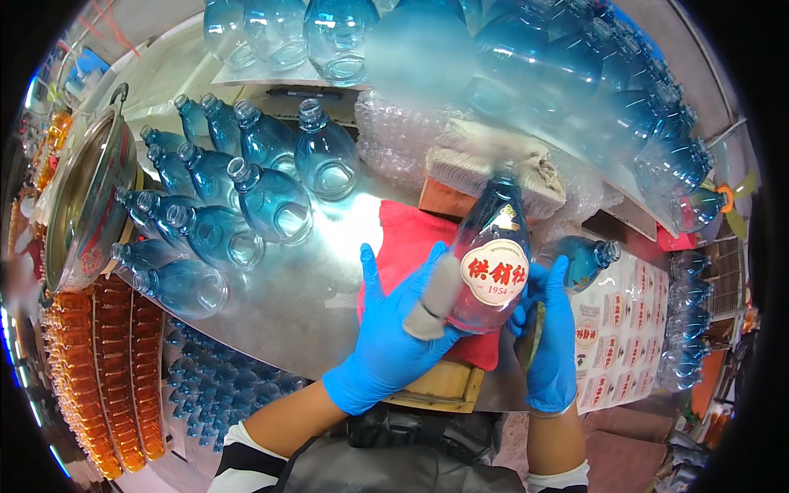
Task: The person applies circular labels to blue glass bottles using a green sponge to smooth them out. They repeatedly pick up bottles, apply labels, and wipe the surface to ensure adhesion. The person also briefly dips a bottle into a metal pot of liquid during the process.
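Observation:
A blue and pink bottle (498,234) with a cream front label lies tilted on a red cloth (400,234), its neck pointing away from me. My left hand (390,337), in a blue glove, is against the bottle's lower left side. Its thumb and forefinger are stretched apart; the other fingers are partly hidden. A blurred grey-brown piece with a dark band (431,302) lies across that hand; its kind is unclear. At the bottle's lower right is my gloved right hand (552,337), forefinger raised and other fingers curled round a thin olive-brown pad (532,337).
Several empty blue bottles (271,201) stand at left on the metal table (288,287); more crowd the shelf (633,205) above. One blue bottle (582,261) lies right of my right hand, by a label sheet (616,345). Folded cloth (485,168) supports the neck.

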Demonstrator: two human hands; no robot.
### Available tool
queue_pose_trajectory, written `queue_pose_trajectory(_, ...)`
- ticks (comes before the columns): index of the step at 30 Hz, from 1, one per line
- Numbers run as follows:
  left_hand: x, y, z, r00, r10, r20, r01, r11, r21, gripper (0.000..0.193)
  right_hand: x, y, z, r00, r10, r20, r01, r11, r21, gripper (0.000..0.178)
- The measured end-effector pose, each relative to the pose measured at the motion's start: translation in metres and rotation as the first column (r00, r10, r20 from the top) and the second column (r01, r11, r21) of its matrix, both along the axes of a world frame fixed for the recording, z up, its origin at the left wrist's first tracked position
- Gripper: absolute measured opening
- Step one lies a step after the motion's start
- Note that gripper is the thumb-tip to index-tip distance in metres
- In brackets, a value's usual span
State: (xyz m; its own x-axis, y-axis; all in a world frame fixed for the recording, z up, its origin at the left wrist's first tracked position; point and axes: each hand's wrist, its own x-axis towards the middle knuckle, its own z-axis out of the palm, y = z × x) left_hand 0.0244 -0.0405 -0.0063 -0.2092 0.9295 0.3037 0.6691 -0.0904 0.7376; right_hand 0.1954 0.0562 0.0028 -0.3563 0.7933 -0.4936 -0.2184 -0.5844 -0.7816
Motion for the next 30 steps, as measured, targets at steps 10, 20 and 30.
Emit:
queue_pose_trajectory(10,-0.006,0.010,0.002,0.983,-0.105,0.152,0.105,0.994,0.012,0.086,0.001,-0.034,0.036,0.897,-0.387,0.213,0.101,0.649,0.754,0.014)
queue_pose_trajectory(20,0.003,0.010,-0.003,0.919,0.001,0.393,-0.003,1.000,0.004,0.079,0.000,-0.057,0.050,0.661,-0.343,0.668,-0.749,-0.248,0.614,0.035)
queue_pose_trajectory(30,-0.019,0.006,-0.007,0.973,-0.089,0.212,0.116,0.986,-0.117,0.082,0.019,-0.019,0.047,0.762,-0.338,0.552,-0.645,-0.316,0.696,0.030)
